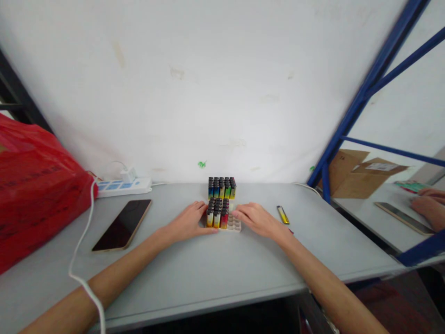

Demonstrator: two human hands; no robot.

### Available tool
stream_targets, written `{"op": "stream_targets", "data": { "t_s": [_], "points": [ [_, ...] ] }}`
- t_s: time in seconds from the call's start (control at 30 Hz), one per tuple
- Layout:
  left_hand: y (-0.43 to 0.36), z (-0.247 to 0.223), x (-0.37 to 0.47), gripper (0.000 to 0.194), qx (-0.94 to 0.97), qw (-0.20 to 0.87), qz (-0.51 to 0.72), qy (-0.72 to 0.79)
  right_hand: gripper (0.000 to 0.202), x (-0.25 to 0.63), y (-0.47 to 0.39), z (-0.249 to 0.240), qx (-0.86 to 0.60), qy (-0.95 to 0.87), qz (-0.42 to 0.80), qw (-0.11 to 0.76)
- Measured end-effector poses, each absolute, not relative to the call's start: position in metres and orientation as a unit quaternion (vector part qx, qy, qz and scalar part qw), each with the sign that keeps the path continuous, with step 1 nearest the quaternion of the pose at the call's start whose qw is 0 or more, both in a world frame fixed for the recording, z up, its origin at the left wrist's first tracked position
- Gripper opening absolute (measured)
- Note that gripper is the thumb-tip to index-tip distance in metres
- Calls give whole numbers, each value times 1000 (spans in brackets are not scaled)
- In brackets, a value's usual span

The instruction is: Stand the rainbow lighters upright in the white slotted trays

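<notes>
A white tray (235, 227) with round-bottomed pockets stands on the table, its left part filled with upright lighters (217, 218) with black tops. My left hand (189, 221) is wrapped round the tray's left side, thumb along the front edge and fingers by the left lighters. At the tray's right side, my right hand (255, 220) has its fingers curled together over the bare pockets; whatever they hold is hidden. Directly behind the tray stands a block of upright lighters (221, 189) in blue, yellow, green and red. A yellow lighter (283, 215) lies right of my right hand.
A phone (122, 225) lies to the left, with a white power strip (125, 185) behind it. A white cable (80, 241) crosses over my left forearm. A red bag (38, 190) fills the far left. Blue rack posts (347, 120) and another person's hands (429, 208) are at right.
</notes>
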State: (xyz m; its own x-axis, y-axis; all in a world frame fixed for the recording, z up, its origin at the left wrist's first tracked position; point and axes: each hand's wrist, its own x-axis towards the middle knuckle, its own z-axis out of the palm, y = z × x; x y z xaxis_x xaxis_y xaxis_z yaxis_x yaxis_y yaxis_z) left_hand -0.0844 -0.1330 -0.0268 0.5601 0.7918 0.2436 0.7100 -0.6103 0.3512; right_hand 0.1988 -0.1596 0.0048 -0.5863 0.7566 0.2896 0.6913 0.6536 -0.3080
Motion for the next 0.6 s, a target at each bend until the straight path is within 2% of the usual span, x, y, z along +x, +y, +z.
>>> {"op": "stream_targets", "data": {
  "t_s": [0.23,0.33,0.5,0.6],
  "points": [
    [-135,-21,-82,68,873,111,185,437,34,271,-151,28,-486,-832,147,223],
    [-136,-21,-82,66,871,111,195,436,30,287,-167,27,-499,-827,160,203],
    [-136,-22,-83,65,870,112,195,440,19,295,-208,12,-520,-838,114,124],
    [-136,-22,-83,65,871,112,199,436,15,296,-224,-4,-545,-829,64,111]
  ]
}}
